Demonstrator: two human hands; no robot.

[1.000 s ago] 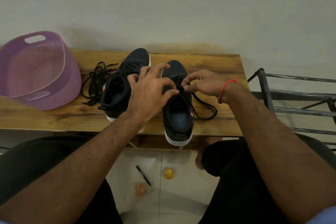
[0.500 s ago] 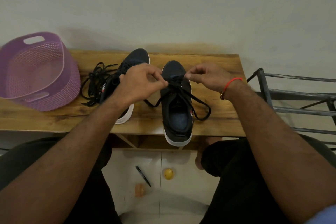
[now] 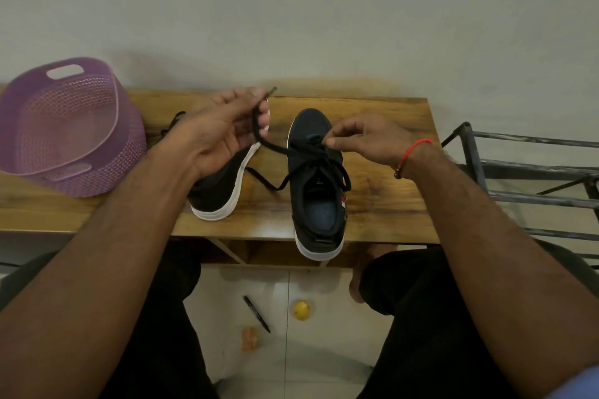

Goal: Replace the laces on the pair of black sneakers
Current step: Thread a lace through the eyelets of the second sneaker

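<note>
Seen from above, a person sits at a low wooden bench (image 3: 382, 204) set against a pale wall, both bare forearms reaching forward over it. The left hand (image 3: 220, 129) is raised above the bench with its fingers curled round one end of a black lace (image 3: 259, 126); the lace tip pokes out above the grip, and the lace runs down and to the right from it into the eyelets of the right shoe (image 3: 316, 185). That black shoe with a white sole stands upright just below and right of the left grip, its heel hanging slightly over the near bench edge. The right hand (image 3: 366, 139), with a red thread band (image 3: 415, 152) on its wrist, pinches the lace over the front eyelets of this shoe, fingertips closed on it. A loose loop of lace lies on the bench between the two shoes. The left shoe (image 3: 223, 181) sits under the left hand and wrist, which hide most of it; only its heel and white sole show. A tangle of loose black laces (image 3: 171, 126) peeks out just left of that wrist. Further left, a purple plastic basket (image 3: 64, 126) rests on the bench. To the right of the right grip stands a grey metal rack (image 3: 518, 172). On the tiled floor between the knees lie a black pen (image 3: 256, 313), a yellow round thing (image 3: 301, 310) and an orange thing (image 3: 250, 338).
</note>
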